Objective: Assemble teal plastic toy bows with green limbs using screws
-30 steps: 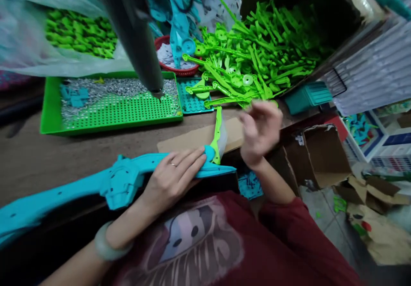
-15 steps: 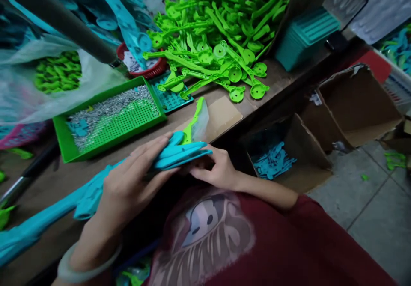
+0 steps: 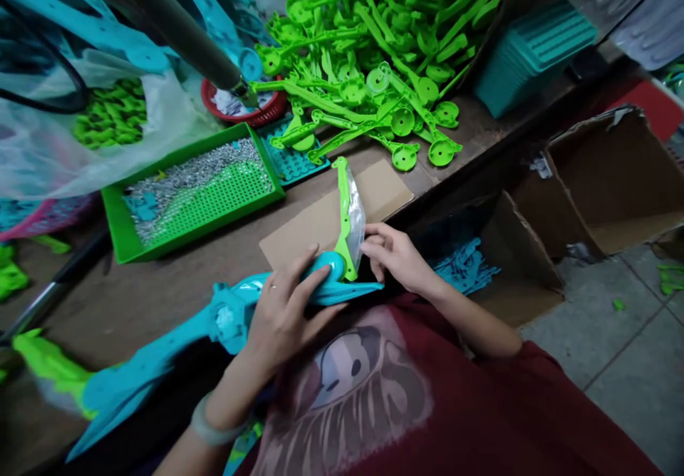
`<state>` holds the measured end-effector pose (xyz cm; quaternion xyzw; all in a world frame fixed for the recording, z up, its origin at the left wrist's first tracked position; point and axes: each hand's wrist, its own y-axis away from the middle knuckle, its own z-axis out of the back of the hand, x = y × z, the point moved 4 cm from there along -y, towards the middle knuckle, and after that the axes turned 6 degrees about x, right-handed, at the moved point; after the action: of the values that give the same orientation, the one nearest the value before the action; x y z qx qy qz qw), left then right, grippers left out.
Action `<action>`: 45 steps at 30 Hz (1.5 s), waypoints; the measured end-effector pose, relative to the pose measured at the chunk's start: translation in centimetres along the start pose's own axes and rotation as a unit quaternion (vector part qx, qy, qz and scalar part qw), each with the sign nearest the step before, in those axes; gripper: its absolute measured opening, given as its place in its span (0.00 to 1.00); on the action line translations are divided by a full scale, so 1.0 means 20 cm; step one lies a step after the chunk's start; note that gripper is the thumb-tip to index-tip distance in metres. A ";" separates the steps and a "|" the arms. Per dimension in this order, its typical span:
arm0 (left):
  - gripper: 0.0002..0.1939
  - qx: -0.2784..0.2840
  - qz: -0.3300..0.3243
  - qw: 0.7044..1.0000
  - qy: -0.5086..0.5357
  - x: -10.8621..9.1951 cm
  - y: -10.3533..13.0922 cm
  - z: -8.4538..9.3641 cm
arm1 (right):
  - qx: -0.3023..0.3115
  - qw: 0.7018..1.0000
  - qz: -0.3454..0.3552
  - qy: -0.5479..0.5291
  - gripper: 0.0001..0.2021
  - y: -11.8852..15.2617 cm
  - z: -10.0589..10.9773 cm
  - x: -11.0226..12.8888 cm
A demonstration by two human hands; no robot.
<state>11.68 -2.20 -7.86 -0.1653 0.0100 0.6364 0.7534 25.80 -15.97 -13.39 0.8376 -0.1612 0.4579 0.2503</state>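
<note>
My left hand [image 3: 286,305] is wrapped over the rounded end of a long blue plastic assembly [image 3: 229,316], which slants from the lower left to the front of my shirt. A green piece [image 3: 345,219] with a clear plastic sheet [image 3: 357,216] along its side stands out from the blue end, over a brown cardboard sheet [image 3: 291,232]. Thumb and fingers of my right hand [image 3: 392,255] pinch the lower edge of the clear sheet. Another green part [image 3: 56,369] is at the far lower-left end of the blue assembly.
Behind lie a green tray [image 3: 120,230] of small metal pieces, a red basket [image 3: 267,112] and a heap of green parts [image 3: 374,55]. A dark pole [image 3: 176,27] slants down at upper left. Cardboard boxes [image 3: 534,276] stand below the table's right edge.
The blue assembly has turned and shifted right with my left hand, bringing its green far end into view. My right hand has come out from behind it to the clear sheet.
</note>
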 end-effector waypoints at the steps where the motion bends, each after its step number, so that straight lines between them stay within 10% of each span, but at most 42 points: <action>1: 0.35 0.007 0.014 1.000 -0.015 -0.01 0.00 -0.03 | -0.003 1.000 0.001 0.027 0.18 0.01 0.01 -0.01; 8: 0.43 0.019 0.076 0.996 -0.037 0.00 -0.03 -0.09 | -0.122 0.988 0.050 0.074 0.15 0.14 0.03 -0.08; 15: 0.44 0.086 0.099 0.991 -0.010 -0.02 -0.01 -0.07 | -0.007 0.971 0.087 0.224 0.03 0.15 -0.04 -0.03; 21: 0.45 0.123 0.130 0.982 0.064 0.04 0.00 -0.03 | -0.031 0.971 0.200 0.129 0.08 0.20 0.02 -0.11; 24: 0.45 0.119 0.135 0.980 0.090 0.05 0.00 -0.01 | 0.064 0.955 0.235 0.167 0.14 0.20 0.04 -0.13; 28: 0.48 0.117 0.137 0.978 0.107 0.05 -0.01 -0.01 | 0.201 0.944 0.170 0.200 0.21 0.19 0.03 -0.13; 37: 0.44 0.099 0.120 0.982 0.102 0.04 -0.02 -0.02 | 0.308 0.930 -0.098 0.174 0.33 0.23 -0.02 -0.11; 45: 0.38 0.095 0.112 0.985 0.093 0.04 -0.02 -0.02 | 0.253 0.935 0.006 0.248 0.23 0.20 -0.03 -0.16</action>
<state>12.28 -1.51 -8.28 -0.1495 0.1593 0.6945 0.6855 21.68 -18.84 -14.80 0.7318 0.0218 0.6785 0.0594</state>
